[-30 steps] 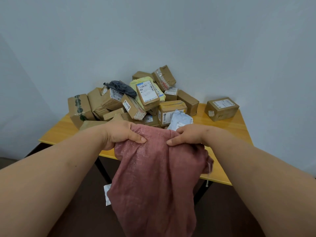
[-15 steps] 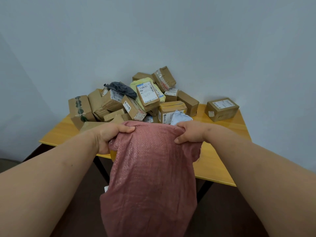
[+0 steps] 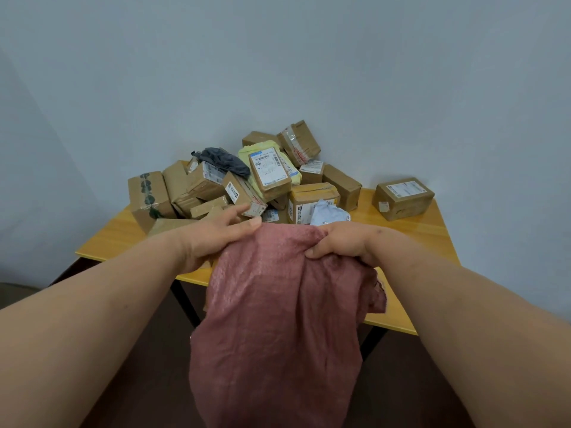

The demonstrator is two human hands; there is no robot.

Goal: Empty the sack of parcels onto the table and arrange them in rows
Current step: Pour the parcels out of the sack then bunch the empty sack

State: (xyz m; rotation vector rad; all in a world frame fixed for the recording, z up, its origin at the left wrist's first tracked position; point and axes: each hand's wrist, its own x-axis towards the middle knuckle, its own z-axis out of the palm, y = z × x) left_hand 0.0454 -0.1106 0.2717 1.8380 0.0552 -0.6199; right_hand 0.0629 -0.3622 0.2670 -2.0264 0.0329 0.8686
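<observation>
1. Over the near edge of the surface (image 3: 432, 233) hangs the pinkish-red woven sack (image 3: 278, 319), limp and crumpled, its upper end lifted to the level of the wood and the rest drooping toward the dark floor (image 3: 129, 381).
2. Right hand (image 3: 346, 242) has it: fingers (image 3: 315, 253) curled in and bunching the cloth at the top right, thumb tucked against the fabric.
3. Left hand (image 3: 213, 239) sits at the sack's top left edge, fingers loosened and stretched forward toward the boxes, thumb lying along the cloth; whether it truly grips the sack I cannot tell.
4. Just beyond the hands, the parcels (image 3: 247, 186) lie in one jumbled heap on the wood, brown cardboard boxes stacked and tilted every which way.
5. On top of the heap, a labelled box (image 3: 269, 174) leans against a pale yellow padded mailer (image 3: 247, 156), with a dark grey soft bag (image 3: 225, 160) to its left.
6. At the heap's front, a light blue-white poly bag (image 3: 329, 213) pokes up right behind the right hand.
7. Off to the right, well apart from the pile, one lone box (image 3: 403, 197) sits by itself near the far edge.
8. Behind it all, a plain pale wall (image 3: 309, 72).
</observation>
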